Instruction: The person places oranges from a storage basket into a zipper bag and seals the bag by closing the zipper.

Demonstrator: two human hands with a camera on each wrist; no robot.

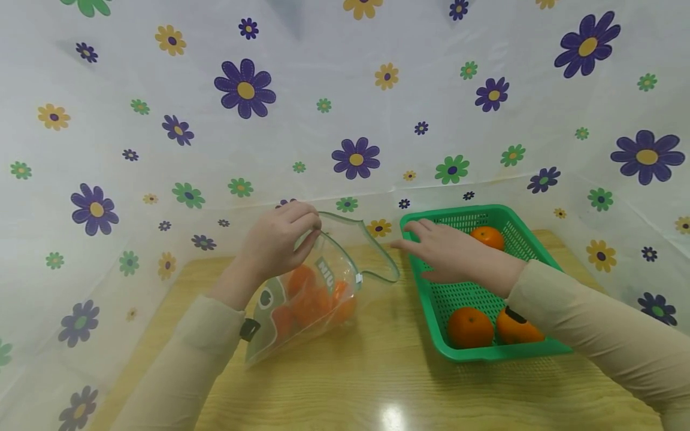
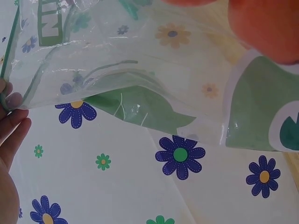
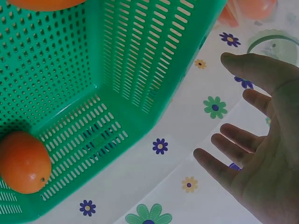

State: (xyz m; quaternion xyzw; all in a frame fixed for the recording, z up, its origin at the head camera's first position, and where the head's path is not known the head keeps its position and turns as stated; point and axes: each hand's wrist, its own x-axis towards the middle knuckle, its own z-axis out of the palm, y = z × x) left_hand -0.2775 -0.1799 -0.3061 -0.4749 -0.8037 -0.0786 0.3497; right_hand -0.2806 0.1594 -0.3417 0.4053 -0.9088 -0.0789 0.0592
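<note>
A clear zip bag (image 1: 325, 272) with green print stands tilted on the table, several oranges (image 1: 309, 302) inside it. My left hand (image 1: 283, 236) pinches the bag's upper edge between thumb and fingers; the left wrist view shows those fingertips (image 2: 14, 116) at the green-lined rim. The bag's mouth gapes toward the right. Over the left rim of a green plastic basket (image 1: 474, 354) is my right hand (image 1: 447, 248), fingers extended and holding nothing. Three oranges show in the basket: one at the back (image 1: 487, 237), one front left (image 1: 470, 328), and one front right (image 1: 514, 332), partly behind my sleeve.
The wooden table (image 1: 345, 383) has bare surface in front of the bag and basket. A white flower-printed sheet (image 1: 312, 143) rises behind and at both sides. The basket stands close to the back sheet.
</note>
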